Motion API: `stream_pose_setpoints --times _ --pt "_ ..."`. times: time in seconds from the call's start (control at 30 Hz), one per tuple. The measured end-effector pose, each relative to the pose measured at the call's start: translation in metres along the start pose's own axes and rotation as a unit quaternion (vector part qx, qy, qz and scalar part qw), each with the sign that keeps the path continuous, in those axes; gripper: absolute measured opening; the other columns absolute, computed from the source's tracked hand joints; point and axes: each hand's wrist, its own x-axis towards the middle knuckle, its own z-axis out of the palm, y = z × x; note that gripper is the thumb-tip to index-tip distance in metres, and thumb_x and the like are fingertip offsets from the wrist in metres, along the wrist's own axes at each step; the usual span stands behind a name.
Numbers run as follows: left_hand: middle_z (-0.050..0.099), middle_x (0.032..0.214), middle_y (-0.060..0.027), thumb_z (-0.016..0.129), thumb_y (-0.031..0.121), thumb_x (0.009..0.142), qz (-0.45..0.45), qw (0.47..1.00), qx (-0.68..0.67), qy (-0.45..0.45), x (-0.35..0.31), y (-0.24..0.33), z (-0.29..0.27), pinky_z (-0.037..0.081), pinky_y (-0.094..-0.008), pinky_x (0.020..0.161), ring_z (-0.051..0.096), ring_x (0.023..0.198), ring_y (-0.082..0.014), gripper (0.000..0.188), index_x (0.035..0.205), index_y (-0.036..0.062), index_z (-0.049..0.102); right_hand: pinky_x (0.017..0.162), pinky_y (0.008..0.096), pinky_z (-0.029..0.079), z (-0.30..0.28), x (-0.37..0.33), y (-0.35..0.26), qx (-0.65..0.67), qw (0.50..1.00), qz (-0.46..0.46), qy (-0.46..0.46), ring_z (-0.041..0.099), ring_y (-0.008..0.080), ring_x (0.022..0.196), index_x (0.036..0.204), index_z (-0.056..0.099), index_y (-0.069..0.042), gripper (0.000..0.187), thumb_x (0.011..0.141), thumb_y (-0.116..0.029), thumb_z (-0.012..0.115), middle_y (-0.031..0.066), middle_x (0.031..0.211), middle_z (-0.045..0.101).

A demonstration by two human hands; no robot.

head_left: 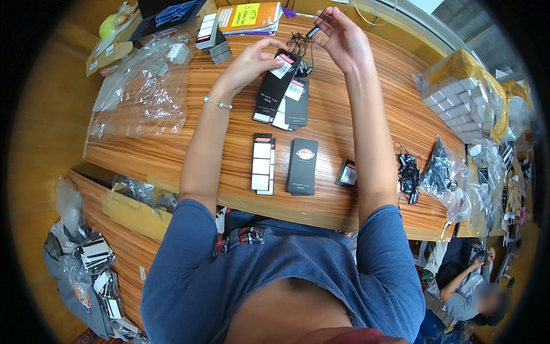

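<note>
My left hand (pixel 249 66) pinches the top end of a black hang tag (pixel 271 92) bearing a white sticker. Beneath and beside it lie more dark tags (pixel 297 109), overlapping in a loose pile. My right hand (pixel 348 46) is raised to the right of it, finger and thumb closed on a thin black tag string (pixel 313 32). A tangle of black strings (pixel 298 43) lies between my hands. Nearer me are a stack of dark tags (pixel 302 166), tags with white label panels (pixel 262 163) and a small sticker-marked stack (pixel 347 174).
More black strings (pixel 408 178) lie at the right, by a clear bag (pixel 444 178) of dark items. Behind stands a wrapped block of small white boxes (pixel 458 103). A plastic bag (pixel 152 86), bundled tags (pixel 217 49) and notebooks (pixel 249 20) occupy the far left. Another person (pixel 467 292) sits lower right.
</note>
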Motion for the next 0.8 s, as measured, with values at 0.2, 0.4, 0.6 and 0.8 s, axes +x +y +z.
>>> stream_pose_setpoints --times 0.2,0.4,0.6,0.8 --pt "0.060 0.075 0.0034 0.061 0.008 0.080 -0.072 0.995 0.055 0.044 -0.008 -0.040 -0.011 0.036 -0.0173 0.049 0.049 0.062 -0.0018 0.028 0.107 0.0087 0.053 0.058 0.0285 0.044 -0.010 0.057 0.017 0.004 0.997 0.050 0.053 0.052 0.0114 0.077 0.088 0.058 -0.012 0.014 0.084 -0.025 0.055 -0.0004 0.079 0.054" --pt "0.040 0.069 0.0050 0.068 0.009 0.073 -0.009 0.976 0.187 0.110 -0.006 -0.065 -0.006 0.035 -0.0178 0.049 0.042 0.060 -0.0049 0.026 0.098 0.0055 0.059 0.065 0.0298 0.039 -0.021 0.092 0.036 -0.173 0.973 0.075 0.135 0.040 0.0092 0.069 0.092 0.063 -0.011 0.019 0.087 -0.026 0.052 -0.0033 0.072 0.044" --pt "0.045 0.067 0.0023 0.067 0.023 0.079 0.040 0.972 0.091 0.212 -0.002 -0.077 -0.010 0.038 -0.0198 0.055 0.044 0.062 -0.0064 0.033 0.104 0.0033 0.056 0.044 0.0253 0.031 -0.046 0.112 0.072 -0.243 0.952 0.144 0.119 0.033 0.0077 0.045 0.085 0.064 -0.010 0.015 0.086 -0.020 0.052 -0.0059 0.054 0.040" --pt "0.047 0.063 0.0021 0.056 0.018 0.087 0.108 0.928 -0.013 0.357 0.004 -0.105 -0.021 0.034 -0.0196 0.049 0.042 0.056 -0.0048 0.021 0.098 0.0008 0.051 0.042 0.0253 0.034 -0.051 0.117 0.084 -0.266 0.931 0.190 0.165 0.037 0.0082 0.044 0.092 0.061 -0.008 0.016 0.088 -0.016 0.048 -0.0030 0.056 0.047"
